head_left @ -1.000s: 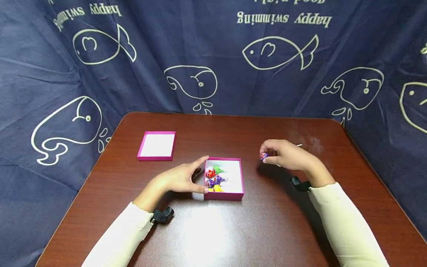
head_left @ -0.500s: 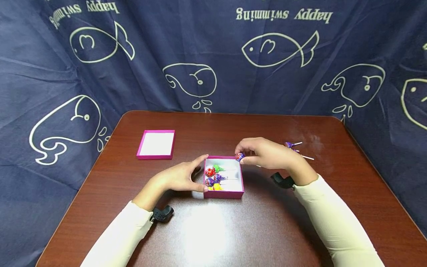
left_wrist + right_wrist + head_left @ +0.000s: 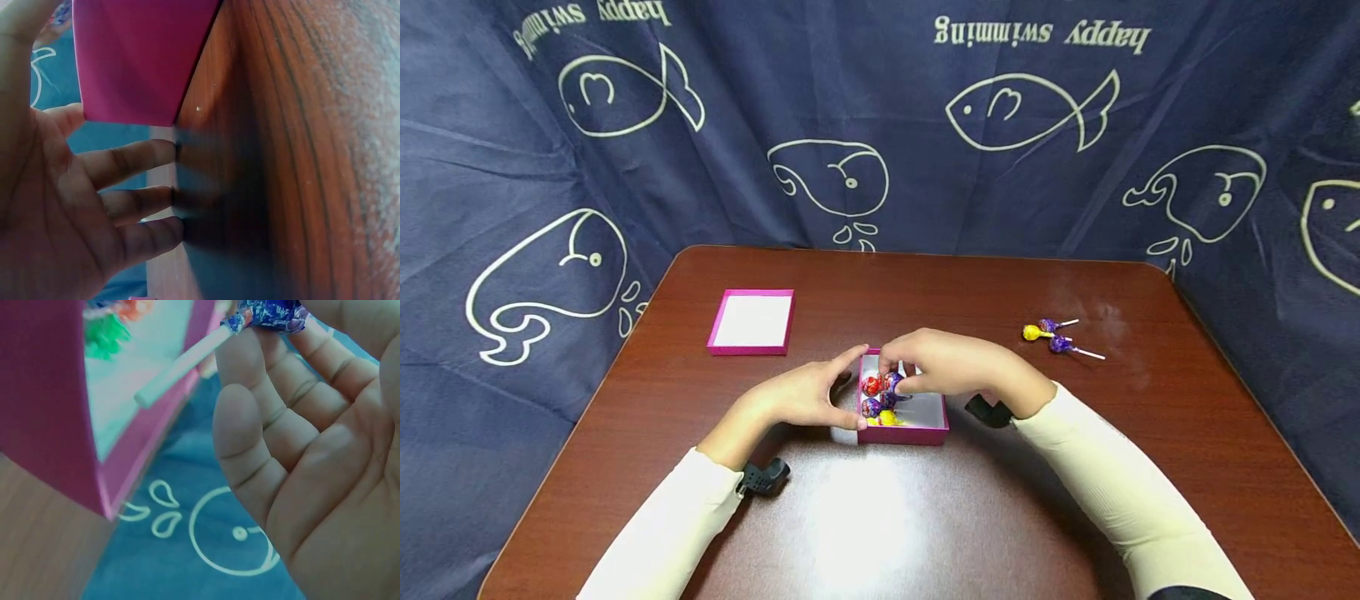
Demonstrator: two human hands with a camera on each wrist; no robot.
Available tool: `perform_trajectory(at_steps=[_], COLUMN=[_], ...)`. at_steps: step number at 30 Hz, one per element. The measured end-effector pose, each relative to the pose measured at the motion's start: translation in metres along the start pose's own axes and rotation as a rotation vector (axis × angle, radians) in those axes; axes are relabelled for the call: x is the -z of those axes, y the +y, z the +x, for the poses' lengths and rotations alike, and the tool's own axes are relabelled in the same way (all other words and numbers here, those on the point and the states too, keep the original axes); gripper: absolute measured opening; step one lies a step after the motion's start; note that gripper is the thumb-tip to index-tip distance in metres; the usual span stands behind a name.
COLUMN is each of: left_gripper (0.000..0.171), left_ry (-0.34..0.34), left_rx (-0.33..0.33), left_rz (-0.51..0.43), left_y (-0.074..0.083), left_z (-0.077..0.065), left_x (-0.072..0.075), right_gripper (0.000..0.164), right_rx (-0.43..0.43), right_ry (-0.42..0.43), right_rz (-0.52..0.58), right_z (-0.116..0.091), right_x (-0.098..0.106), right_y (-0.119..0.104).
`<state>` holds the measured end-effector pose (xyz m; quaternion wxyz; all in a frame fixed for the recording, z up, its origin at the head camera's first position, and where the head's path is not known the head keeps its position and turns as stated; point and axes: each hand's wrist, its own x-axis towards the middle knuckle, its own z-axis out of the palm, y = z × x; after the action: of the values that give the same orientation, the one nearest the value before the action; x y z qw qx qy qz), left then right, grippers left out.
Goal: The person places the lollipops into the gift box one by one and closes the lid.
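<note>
My left hand (image 3: 801, 396) spans the left side of a magenta box (image 3: 904, 436), thumb at the front corner and index finger at the back corner, both nearly straight. In the left wrist view its other fingers (image 3: 134, 159) reach down to the table. My right hand (image 3: 951, 362) is over the box and pinches a purple-wrapped lollipop (image 3: 272, 314). Its white stick points out from the fingers in the right wrist view. Inside the box lie a red lollipop (image 3: 871, 386), purple lollipops (image 3: 871, 407) and yellow ones (image 3: 889, 417). A green one (image 3: 106, 334) shows in the right wrist view.
Three more lollipops lie on the table at the right: a yellow one (image 3: 1033, 332) and two purple ones (image 3: 1060, 344). A magenta lid (image 3: 748, 350) with a white inside lies at the back left. Dark blue printed cloth (image 3: 910, 200) hangs behind the brown table (image 3: 850, 283).
My right hand has carried the purple lollipop leftward from the right of the table to over the box, uncovering the lollipops at the right. The left hand stays at the box.
</note>
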<state>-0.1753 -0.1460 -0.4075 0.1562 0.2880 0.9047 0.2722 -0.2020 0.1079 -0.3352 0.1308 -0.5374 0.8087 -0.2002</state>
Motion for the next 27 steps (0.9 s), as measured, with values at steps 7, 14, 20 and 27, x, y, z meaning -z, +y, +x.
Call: perform_trajectory(at_steps=[7,14,20,27], left_gripper=[0.114,0.112,0.112,0.112], left_ry=[-0.003,0.0,-0.002,-0.002], left_rx=[-0.002,-0.015,-0.012,-0.005], left_rz=[-0.019,-0.012,-0.011,-0.004], left_y=[0.002,0.002,0.002,0.003], left_z=[-0.002,-0.003,-0.003,-0.004], left_x=[0.002,0.002,0.002,0.002], right_gripper=[0.011,0.012,0.012,0.012], right_rx=[-0.008,0.019,0.02,0.052], right_ry=[-0.059,-0.105,-0.122,-0.096], right_rz=[-0.012,-0.021,0.002,-0.014], right_z=[0.012,0.017,0.018,0.02], right_x=[-0.018,-0.029,-0.038,-0.043], right_y=[0.004,0.004,0.004,0.006])
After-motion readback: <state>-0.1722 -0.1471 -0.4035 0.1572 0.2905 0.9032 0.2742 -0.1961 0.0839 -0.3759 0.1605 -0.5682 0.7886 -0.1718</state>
